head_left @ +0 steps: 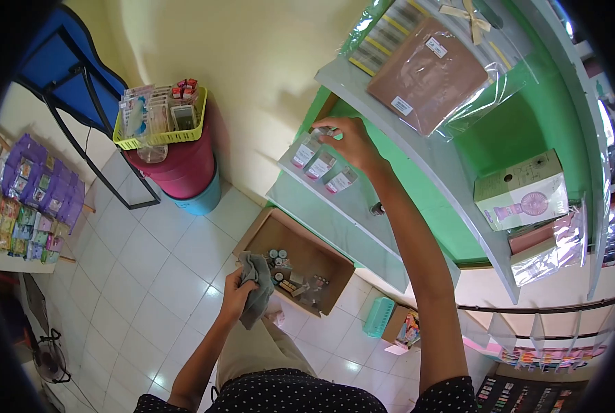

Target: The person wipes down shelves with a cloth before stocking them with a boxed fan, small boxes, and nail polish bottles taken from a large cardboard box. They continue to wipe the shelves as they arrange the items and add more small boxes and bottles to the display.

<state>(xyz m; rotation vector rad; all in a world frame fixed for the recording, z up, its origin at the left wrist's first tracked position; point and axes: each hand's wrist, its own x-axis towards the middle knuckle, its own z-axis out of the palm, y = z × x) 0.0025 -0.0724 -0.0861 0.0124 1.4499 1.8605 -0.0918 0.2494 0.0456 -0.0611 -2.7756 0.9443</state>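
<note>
My left hand (pixel 236 294) is closed round a crumpled grey cloth (pixel 255 292), which hangs above a cardboard box. My right hand (pixel 349 140) reaches up to a narrow shelf (pixel 352 199) on the wall. Its thumb and fingers pinch the top of a small clear bottle (pixel 312 146) with a white label and a pink base. Beside that bottle, in a row on the same shelf, stand two similar labelled ones, a middle bottle (pixel 320 165) and an end bottle (pixel 341 179). A small dark bottle (pixel 378 208) stands further along, close to my right forearm.
An open cardboard box (pixel 314 254) on the tiled floor holds several small jars and bottles. Higher shelves carry a wrapped brown package (pixel 428 76) and a fan box (pixel 524 193). A yellow basket (pixel 163 136) sits on a red bin (pixel 180 165) by the wall. A teal basket (pixel 378 317) stands lower right.
</note>
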